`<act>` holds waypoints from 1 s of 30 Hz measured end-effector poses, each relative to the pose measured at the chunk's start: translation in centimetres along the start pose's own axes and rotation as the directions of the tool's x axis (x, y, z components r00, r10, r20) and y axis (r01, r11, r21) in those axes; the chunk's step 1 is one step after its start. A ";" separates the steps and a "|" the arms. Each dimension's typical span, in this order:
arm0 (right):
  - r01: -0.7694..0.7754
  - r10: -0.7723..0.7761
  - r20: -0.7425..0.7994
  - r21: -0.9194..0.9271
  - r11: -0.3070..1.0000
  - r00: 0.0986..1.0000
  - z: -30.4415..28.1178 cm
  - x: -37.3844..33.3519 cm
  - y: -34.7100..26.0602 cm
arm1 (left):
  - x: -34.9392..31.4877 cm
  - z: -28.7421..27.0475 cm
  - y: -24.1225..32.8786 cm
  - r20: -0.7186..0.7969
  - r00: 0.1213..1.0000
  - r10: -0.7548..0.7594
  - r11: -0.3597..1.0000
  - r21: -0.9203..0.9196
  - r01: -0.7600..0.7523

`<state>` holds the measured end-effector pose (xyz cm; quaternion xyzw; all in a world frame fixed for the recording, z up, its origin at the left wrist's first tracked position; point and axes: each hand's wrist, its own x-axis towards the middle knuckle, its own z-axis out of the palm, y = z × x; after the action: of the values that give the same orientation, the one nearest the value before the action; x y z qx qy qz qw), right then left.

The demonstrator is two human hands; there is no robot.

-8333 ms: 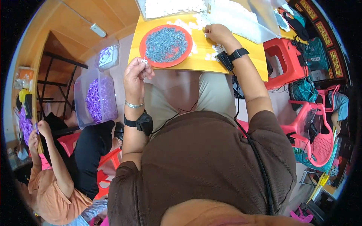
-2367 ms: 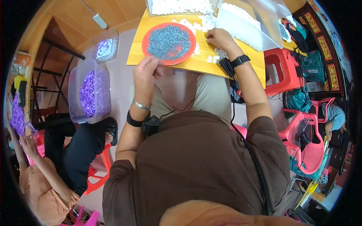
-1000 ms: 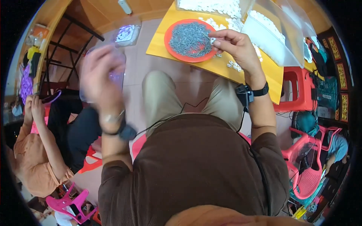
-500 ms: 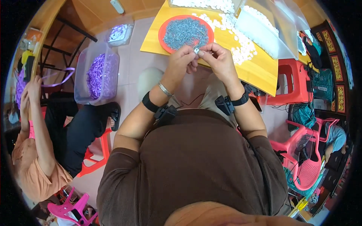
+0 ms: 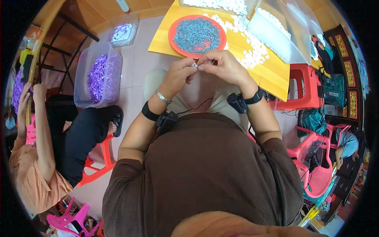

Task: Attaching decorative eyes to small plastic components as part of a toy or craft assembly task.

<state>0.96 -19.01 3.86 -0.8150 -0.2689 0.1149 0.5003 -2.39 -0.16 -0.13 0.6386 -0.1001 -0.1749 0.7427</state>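
Both hands up together over the lap, just in front of the yellow table's [image 5: 276, 75] near edge. Left hand [image 5: 178, 75] with fingertips pressed together, pinching a tiny pale part [image 5: 194, 64] at thumb and forefinger. Right hand [image 5: 222, 65] meeting it from the other side, fingertips closed on that same small piece, knuckles curled. Part itself too small to make out beyond a whitish speck, held between the two hands, clear of the tabletop. Silver bracelet and dark band on the left wrist, black watch-like band on the right. Just beyond the fingers, a red round tray [image 5: 173, 41] heaped with small grey pieces, resting on the table. To its right, loose white pieces [image 5: 252, 55] scattered across the yellow surface, and a clear plastic bin [image 5: 272, 29] further back. Off to the left on the floor, a clear tub [image 5: 83, 79] full of purple pieces, well apart from the hands. Seated beside it, another person [image 5: 43, 150] in an orange top and dark trousers on a red stool [image 5: 96, 158].
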 end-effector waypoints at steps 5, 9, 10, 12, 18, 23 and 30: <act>-0.032 0.012 -0.052 -0.410 0.911 0.999 -2.1 5.3 2.8 | -0.8 0.2 0.9 -0.156 0.984 -0.081 0.994 -0.085 0.069; -0.130 0.092 -0.092 -0.703 0.700 0.992 -1.1 8.1 4.7 | -1.3 -0.1 1.2 -0.172 0.983 -0.062 0.997 -0.055 0.053; -0.128 0.091 -0.091 -0.703 0.699 0.992 -1.0 8.4 5.1 | -1.4 -0.2 1.3 -0.188 0.980 -0.058 0.997 -0.056 0.049; -0.141 0.098 -0.101 -0.748 0.648 0.990 -0.7 8.8 5.3 | -1.7 -0.6 1.2 -0.210 0.976 -0.055 0.997 -0.057 0.044; -0.094 -0.011 -0.134 -0.747 0.659 0.991 -0.5 8.4 5.7 | -1.8 -1.6 1.2 -0.286 0.957 -0.042 0.998 -0.064 0.025; -0.100 -0.014 -0.150 -0.724 0.683 0.989 -0.6 7.9 4.8 | -1.5 -1.8 1.0 -0.285 0.958 -0.028 0.999 -0.046 0.016; -0.143 0.035 -0.164 -0.714 0.686 0.986 -0.5 7.3 3.7 | -2.1 -2.0 1.0 -0.315 0.948 -0.044 0.999 -0.024 0.038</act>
<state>8.45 -16.66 1.40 -0.9639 -0.2173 -0.0324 0.1503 -3.40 2.62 0.65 0.6536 0.0346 -0.0871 0.7511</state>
